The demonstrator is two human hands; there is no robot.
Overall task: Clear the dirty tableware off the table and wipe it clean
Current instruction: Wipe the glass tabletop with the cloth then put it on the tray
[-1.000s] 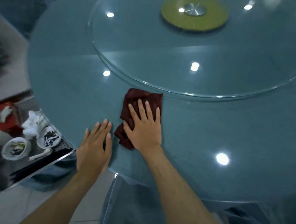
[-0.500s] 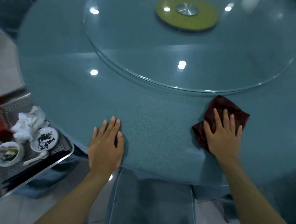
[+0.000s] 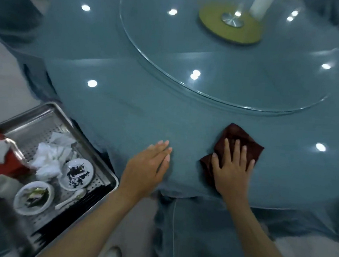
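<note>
The dark red cloth (image 3: 236,142) is pressed flat under the right hand (image 3: 232,169), its fingers (image 3: 237,151) spread; the left hand (image 3: 148,167), fingers together, apparently rests on the desk (image 3: 125,113).

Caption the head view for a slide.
Right hand presses maroon cloth on teal table, left hand open beside it; dirty dishes in steel tray.

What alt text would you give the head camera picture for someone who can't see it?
A person's right hand presses a dark red cloth flat on a round blue-green table, the left hand open beside it near the table's edge. A glass turntable sits mid-table; a metal tray at lower left holds dirty dishes, crumpled tissues and a spoon.
</note>
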